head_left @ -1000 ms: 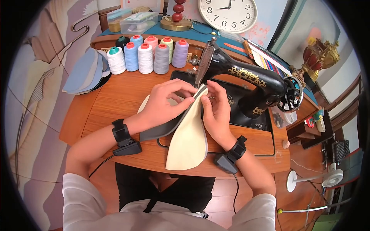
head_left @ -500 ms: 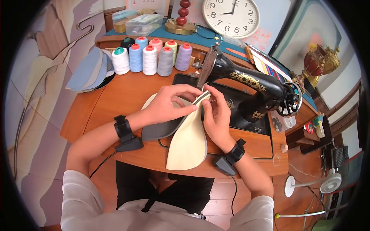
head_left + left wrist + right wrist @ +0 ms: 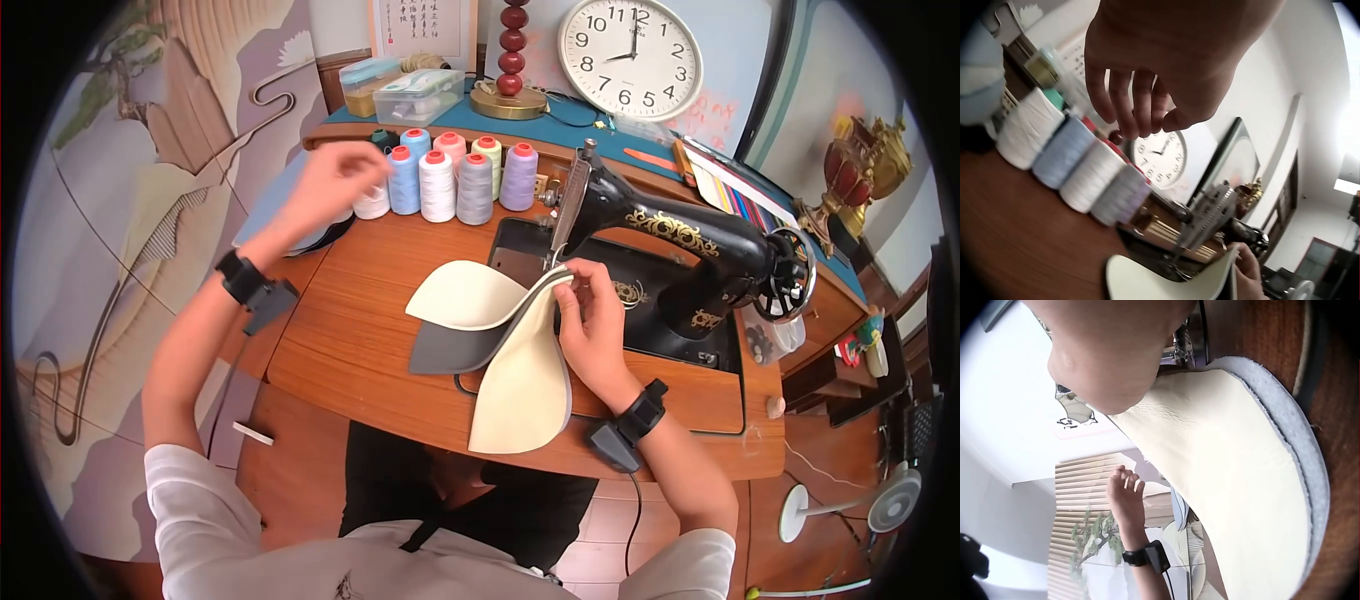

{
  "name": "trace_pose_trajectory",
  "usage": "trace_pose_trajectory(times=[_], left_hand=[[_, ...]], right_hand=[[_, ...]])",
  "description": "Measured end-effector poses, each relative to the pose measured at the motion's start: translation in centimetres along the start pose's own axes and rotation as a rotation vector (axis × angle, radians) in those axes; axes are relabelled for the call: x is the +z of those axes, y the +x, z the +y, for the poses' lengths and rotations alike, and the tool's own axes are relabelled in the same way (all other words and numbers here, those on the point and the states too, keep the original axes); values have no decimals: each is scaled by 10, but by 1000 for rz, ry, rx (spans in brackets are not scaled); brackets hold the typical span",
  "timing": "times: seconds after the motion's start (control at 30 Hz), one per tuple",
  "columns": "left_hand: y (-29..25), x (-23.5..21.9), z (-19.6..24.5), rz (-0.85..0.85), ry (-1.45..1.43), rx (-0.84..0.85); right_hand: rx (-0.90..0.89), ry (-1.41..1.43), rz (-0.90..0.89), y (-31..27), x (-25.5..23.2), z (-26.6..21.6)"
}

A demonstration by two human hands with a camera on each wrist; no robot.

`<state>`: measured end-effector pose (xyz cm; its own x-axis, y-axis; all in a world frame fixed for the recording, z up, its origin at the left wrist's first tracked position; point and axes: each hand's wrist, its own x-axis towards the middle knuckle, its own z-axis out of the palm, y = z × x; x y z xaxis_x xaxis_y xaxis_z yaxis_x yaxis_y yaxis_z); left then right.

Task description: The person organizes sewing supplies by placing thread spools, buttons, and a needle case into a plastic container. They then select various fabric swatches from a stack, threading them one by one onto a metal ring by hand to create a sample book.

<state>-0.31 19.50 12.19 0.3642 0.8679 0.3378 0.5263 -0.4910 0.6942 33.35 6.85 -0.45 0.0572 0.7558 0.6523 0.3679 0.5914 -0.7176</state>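
Note:
My right hand (image 3: 597,330) pinches the top of cream leather-like panels (image 3: 522,395), with thumb and fingers at their joined edge. A dark grey layer (image 3: 445,348) shows beneath them, and in the right wrist view a fuzzy grey backing (image 3: 1310,469) lines the curved edge. This top edge sits right by the needle end of a black sewing machine (image 3: 655,222). Up at the left, my left hand (image 3: 335,185) hangs in the air before the thread spools (image 3: 437,190). Its fingers are loosely bent with nothing between them, as the left wrist view (image 3: 1147,75) also shows.
Blue-grey cut pieces (image 3: 275,210) lie at the table's left, partly behind my left forearm. Plastic boxes (image 3: 420,95), a red-beaded lamp stand (image 3: 511,60) and a wall clock (image 3: 631,58) are at the back. The machine's handwheel (image 3: 790,275) stands on the right.
My left hand has let go of the panels and swung up and left toward the spools. The right hand keeps its pinch. The head view has shifted, showing more at the left.

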Motion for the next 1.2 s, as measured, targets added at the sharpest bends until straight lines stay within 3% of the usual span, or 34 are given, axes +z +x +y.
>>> trace_pose_trajectory(times=[0.17, 0.23, 0.3, 0.4, 0.6, 0.77, 1.0, 1.07, 1.1, 1.13, 1.2], left_hand=[[8, -86, -138, 348, 804, 78], [-2, -89, -139, 312, 1033, -70], [-1, -93, -152, 168, 1020, -278], [14, -103, -198, 96, 922, -349], [15, -95, -155, 148, 976, -402], [16, -99, -152, 208, 965, -377], [24, -113, -166, 307, 708, -296], [36, -111, -144, 395, 410, -218], [34, -101, -114, 522, 461, -58], [29, -86, -72, 645, 511, 98], [11, -55, 11, 674, 405, 322]], right_hand=[[13, -14, 1, -1, -1, -3], [-7, -13, 1, 1, -1, -10], [16, -27, -10, 1, -2, -12], [8, -30, -16, 1, -4, -13], [16, -39, -26, 2, -7, -18], [-19, -16, -28, 2, -7, -17], [-32, -11, -28, 3, -8, -20], [-8, -23, -34, 2, -9, -22], [14, -29, -43, 2, -9, -23], [16, -33, -50, 3, -9, -24], [27, -55, -31, 2, -8, -24]])
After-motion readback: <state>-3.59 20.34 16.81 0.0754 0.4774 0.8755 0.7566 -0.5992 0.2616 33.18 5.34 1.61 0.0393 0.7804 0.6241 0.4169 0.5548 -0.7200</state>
